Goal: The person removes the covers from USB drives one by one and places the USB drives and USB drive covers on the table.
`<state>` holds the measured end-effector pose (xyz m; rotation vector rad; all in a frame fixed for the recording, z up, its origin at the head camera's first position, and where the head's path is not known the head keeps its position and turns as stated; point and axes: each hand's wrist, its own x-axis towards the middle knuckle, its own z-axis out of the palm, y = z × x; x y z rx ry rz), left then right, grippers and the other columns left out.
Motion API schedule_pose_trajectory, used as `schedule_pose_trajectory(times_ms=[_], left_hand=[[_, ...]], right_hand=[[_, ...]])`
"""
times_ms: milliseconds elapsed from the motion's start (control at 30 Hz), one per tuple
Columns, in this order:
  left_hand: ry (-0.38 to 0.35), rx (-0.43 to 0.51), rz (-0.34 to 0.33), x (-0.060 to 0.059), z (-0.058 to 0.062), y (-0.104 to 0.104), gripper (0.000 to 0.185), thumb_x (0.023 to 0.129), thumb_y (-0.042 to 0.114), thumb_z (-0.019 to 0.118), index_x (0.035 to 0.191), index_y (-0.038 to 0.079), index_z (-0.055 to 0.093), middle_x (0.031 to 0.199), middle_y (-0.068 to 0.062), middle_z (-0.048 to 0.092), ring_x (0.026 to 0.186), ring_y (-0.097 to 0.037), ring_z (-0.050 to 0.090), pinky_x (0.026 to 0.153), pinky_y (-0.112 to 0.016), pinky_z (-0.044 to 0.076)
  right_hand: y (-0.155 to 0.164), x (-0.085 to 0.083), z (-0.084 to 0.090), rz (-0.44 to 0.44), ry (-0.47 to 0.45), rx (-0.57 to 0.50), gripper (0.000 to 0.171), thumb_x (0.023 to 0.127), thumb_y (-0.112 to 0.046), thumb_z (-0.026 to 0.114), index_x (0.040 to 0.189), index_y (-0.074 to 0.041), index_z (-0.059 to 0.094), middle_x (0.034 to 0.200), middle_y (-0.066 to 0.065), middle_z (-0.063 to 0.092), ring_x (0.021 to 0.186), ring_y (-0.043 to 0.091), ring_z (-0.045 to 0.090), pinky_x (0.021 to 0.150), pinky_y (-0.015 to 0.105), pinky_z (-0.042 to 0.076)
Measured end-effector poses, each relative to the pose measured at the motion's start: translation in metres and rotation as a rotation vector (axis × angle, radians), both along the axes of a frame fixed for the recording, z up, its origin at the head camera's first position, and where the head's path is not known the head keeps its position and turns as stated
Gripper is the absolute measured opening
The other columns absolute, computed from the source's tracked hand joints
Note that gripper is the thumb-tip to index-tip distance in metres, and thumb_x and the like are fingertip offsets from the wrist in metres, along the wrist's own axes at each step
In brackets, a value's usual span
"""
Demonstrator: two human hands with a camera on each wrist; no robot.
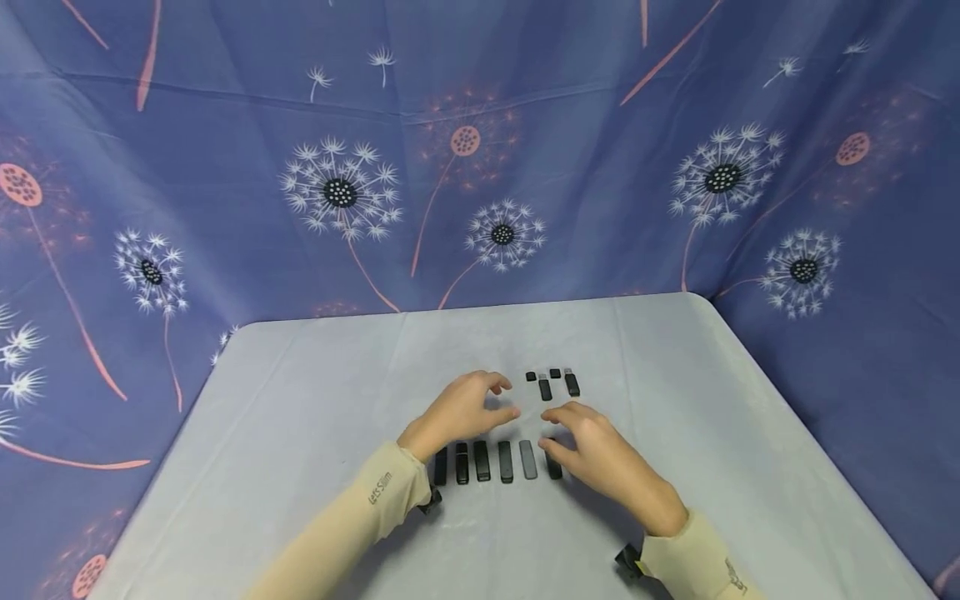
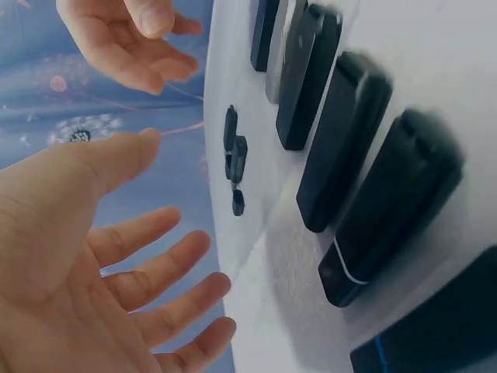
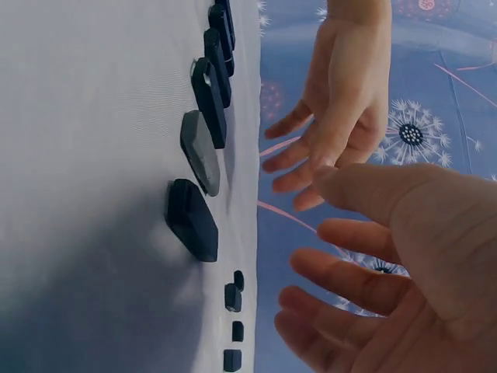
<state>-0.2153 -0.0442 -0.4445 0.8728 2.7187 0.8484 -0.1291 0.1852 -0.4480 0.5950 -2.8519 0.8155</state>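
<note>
A row of several black USB sticks [image 1: 482,461] lies side by side on the grey table [image 1: 300,433], with one grey stick [image 1: 528,458] among them. My left hand [image 1: 502,398] hovers just behind the row's middle, fingers loosely bent, holding nothing. Over the row's right end my right hand [image 1: 551,429] hovers empty, its thumb near the last black stick [image 1: 554,468]. The left wrist view shows the left hand [image 2: 167,194] spread open beside the sticks [image 2: 342,132]. The right wrist view shows the right hand [image 3: 318,225] open beside the grey stick [image 3: 200,151].
Behind the hands lie two short uncapped sticks [image 1: 572,383] and two small black caps [image 1: 531,377], which also show as caps [image 3: 233,295] in the right wrist view. A blue dandelion-print cloth [image 1: 480,167] hangs behind and around the table.
</note>
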Motion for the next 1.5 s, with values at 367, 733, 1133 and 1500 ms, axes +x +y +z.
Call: schedule_pose_trajectory(times_ms=[367,733,1133,1500], left_hand=[[0.229,-0.090,-0.006,0.031,-0.002,-0.022,0.057,0.092,0.058,0.070,0.129,0.014,0.070,0.122,-0.005,0.073,0.108,-0.023,0.070,0.088,-0.044,0.058],[0.272,0.035,0.183,0.052,-0.004,-0.052,0.041,0.092,0.042,0.077,0.121,0.014,0.074,0.117,-0.003,0.074,0.108,-0.025,0.070,0.090,-0.047,0.057],[0.193,0.055,0.282,0.066,-0.014,-0.076,0.030,0.095,0.027,0.076,0.119,0.010,0.074,0.111,-0.006,0.074,0.107,-0.026,0.069,0.092,-0.046,0.056],[0.176,0.040,0.330,0.071,-0.018,-0.089,0.026,0.094,0.024,0.077,0.115,0.009,0.075,0.105,-0.007,0.074,0.097,-0.026,0.070,0.085,-0.045,0.057]], right_hand=[[-0.011,0.003,-0.004,0.053,0.087,0.002,0.039,0.090,-0.022,0.082,0.124,-0.005,0.070,0.119,0.007,0.071,0.113,0.025,0.068,0.094,0.042,0.057],[-0.022,0.004,0.005,0.054,0.094,0.000,0.042,0.091,-0.027,0.081,0.126,-0.007,0.070,0.122,0.004,0.070,0.116,0.022,0.068,0.098,0.040,0.056],[-0.037,0.003,0.008,0.078,0.091,-0.009,0.044,0.091,-0.028,0.081,0.129,-0.008,0.069,0.125,0.005,0.069,0.120,0.023,0.066,0.101,0.041,0.055],[-0.063,0.003,0.003,0.189,0.026,-0.020,0.044,0.094,-0.026,0.078,0.130,-0.005,0.067,0.126,0.007,0.069,0.118,0.025,0.067,0.099,0.040,0.056]])
